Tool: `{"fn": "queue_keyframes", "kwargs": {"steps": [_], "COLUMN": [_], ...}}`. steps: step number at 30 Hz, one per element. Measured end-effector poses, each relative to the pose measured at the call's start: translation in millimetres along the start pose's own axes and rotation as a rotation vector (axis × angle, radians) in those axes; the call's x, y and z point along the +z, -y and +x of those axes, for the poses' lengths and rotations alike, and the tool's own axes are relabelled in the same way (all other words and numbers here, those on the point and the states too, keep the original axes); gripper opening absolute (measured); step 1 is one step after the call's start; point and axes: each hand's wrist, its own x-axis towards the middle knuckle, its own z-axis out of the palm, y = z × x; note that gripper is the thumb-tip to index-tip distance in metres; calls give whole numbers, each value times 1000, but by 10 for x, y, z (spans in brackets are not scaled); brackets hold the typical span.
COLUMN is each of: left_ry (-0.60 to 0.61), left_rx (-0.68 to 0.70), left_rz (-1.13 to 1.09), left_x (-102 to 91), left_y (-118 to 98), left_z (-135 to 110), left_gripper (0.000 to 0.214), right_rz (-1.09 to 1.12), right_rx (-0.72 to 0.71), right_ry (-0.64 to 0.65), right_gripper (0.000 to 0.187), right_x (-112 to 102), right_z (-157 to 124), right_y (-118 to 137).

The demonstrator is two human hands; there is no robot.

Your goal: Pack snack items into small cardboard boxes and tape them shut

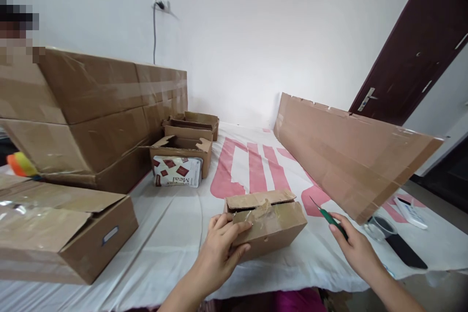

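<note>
I see the small carton (pixel 281 241) by the surface's (pixel 175 243) near edge, left hand (pixel 223 241) gripping its top left corner, right hand (pixel 353 246) gripping a green-handled tool (pixel 325 214). It looks light but crushable; I'd hold its stiffer sides, not the loose flaps (pixel 261 199).

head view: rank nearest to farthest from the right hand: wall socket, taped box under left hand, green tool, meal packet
1. Green tool: held in the right hand
2. Taped box: to its left, under the left hand
3. Meal packet: farther left and back
4. Wall socket: high, far back
</note>
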Motion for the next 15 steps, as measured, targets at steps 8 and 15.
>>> {"fn": "queue_keyframes", "kwargs": {"steps": [8,15], "left_ry": [-232,-20], "left_rx": [-170,-74], "left_rz": [69,447], "left_x": [-144,-172], "left_y": [-112,-424], "left_z": [160,773], "left_gripper": [36,32], "right_rz": [88,65], "right_rx": [-354,-499], "right_ry": [149,217], "right_gripper": [37,38], "right_x": [-249,-218], "right_z": [84,207], "right_y": [354,511]}}
